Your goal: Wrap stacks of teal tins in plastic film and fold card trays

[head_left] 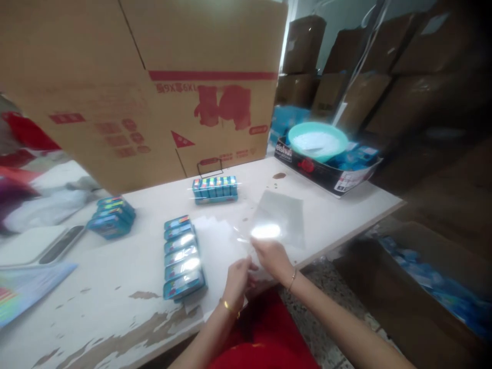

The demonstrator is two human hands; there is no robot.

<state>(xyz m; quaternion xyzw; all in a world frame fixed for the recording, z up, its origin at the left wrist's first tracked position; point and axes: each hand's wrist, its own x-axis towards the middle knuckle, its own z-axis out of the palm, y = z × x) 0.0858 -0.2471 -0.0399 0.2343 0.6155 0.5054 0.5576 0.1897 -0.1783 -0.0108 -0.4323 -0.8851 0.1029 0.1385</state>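
My right hand [272, 259] pinches the near edge of a clear plastic bag or film [282, 212], which lies toward the right of the table and reflects a bright light. Beside it, my left hand [239, 279] is loosely curled, thumb and fingers apart, with nothing visible in it. A row of small blue packs [183, 259] lies left of my hands. Farther back stands another row of blue packs [215, 189], seemingly wrapped in clear film. To the far left sits a smaller cluster of blue packs [111, 218].
A large cardboard box [215, 46] walls off the table's back. At the back right, a black carton [307, 171] holds blue packs and a turquoise basin [319, 154]. A white scale-like device [36, 246] sits left. Below right, an open box [384, 302] contains blue items.
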